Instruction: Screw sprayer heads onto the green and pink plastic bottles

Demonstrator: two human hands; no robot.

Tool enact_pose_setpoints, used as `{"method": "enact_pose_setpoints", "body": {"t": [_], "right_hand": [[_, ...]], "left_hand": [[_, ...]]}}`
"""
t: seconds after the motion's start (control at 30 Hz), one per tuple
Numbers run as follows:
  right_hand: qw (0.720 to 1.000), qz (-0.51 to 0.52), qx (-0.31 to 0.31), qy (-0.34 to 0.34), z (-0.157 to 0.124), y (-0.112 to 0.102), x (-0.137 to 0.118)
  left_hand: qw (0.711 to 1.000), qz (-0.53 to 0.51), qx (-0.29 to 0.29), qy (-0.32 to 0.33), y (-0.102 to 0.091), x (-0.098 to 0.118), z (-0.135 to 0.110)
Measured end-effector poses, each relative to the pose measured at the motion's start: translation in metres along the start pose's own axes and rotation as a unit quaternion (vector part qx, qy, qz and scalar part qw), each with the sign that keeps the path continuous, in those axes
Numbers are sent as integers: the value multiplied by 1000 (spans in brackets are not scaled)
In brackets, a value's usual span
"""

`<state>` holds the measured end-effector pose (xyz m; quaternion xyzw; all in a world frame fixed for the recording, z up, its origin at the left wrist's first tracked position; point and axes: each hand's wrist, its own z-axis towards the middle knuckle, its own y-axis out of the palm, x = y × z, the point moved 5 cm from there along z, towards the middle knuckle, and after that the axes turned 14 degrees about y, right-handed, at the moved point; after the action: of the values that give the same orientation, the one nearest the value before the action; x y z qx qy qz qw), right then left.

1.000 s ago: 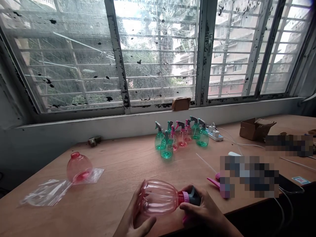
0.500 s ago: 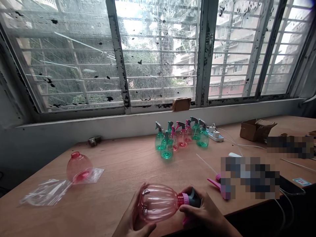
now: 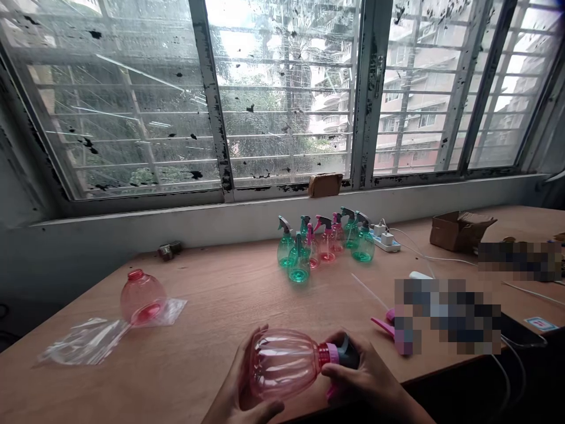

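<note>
My left hand cups the pink bottle lying sideways over the table, while my right hand grips its spray cap.

A pink spray bottle lies sideways over the wooden table, its round base cupped by the left hand and its dark trigger head gripped by the right hand. Farther back stand assembled green and pink sprayers; at left, an uncapped pink bottle rests beside clear plastic bags.

No lettering is legible; the small card's mark is blurred.
</note>
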<state>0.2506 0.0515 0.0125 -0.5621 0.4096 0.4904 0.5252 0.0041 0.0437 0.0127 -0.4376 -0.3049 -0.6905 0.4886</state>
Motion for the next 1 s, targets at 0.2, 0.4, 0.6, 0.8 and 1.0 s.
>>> {"method": "enact_pose_setpoints", "body": {"t": [0.2,0.4,0.6,0.8,1.0], "right_hand": [[999,28,-13,16,-1,1,2],[1000,23,-12,11,0,2,2],[997,66,-24,19,-1,2,-2],[999,46,-8,12,-2,1,-6],[1000,14,1,-8,-2,1,-5]], "left_hand": [[998,61,-3,5,-1,5,-2],[999,14,-10,-50,-6,-4,-4],[1000,14,-12,2,0,4,-1],[995,87,18,33,-3,10,0],[999,31,34,16,-3,6,2]]}}
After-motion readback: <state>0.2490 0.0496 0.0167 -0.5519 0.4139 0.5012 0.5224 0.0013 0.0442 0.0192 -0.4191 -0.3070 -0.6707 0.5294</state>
